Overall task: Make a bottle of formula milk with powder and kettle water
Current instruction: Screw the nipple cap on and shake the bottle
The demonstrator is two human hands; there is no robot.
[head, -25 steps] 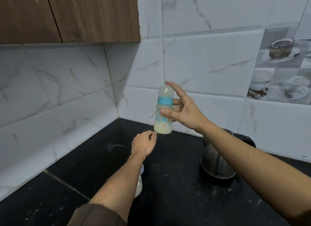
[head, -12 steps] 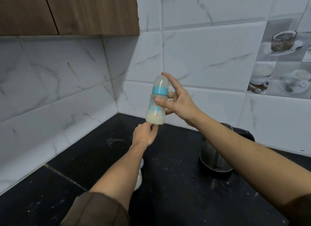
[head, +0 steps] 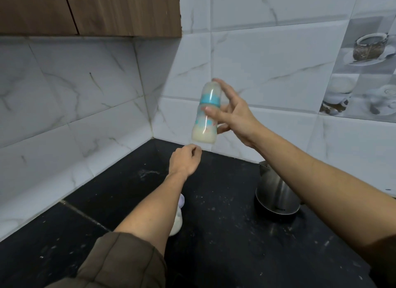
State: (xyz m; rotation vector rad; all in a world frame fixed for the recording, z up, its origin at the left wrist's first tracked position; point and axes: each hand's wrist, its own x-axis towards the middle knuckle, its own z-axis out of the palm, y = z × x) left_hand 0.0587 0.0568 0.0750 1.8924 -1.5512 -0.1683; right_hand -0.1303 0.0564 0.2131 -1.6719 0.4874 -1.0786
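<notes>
My right hand [head: 232, 118] holds a capped baby bottle [head: 206, 116] in the air above the black counter [head: 214, 234]. The thumb lies across its front and the index fingertip sits on top of the clear cap. The bottle has a blue collar, leans slightly, and has pale milk in its lower part. My left hand [head: 185, 160] hovers just below the bottle with loosely curled fingers, holding nothing. A steel kettle [head: 276, 194] stands on the counter at the right, partly behind my right forearm. A white container [head: 176, 221] is mostly hidden behind my left forearm.
White marble tiles meet in a corner behind the bottle. A wooden cabinet [head: 90, 11] hangs at the top left. White specks are scattered on the counter.
My right hand has lifted the bottle a little and tilted it, with the base swinging left. My left hand has stayed below it. The view has shifted slightly.
</notes>
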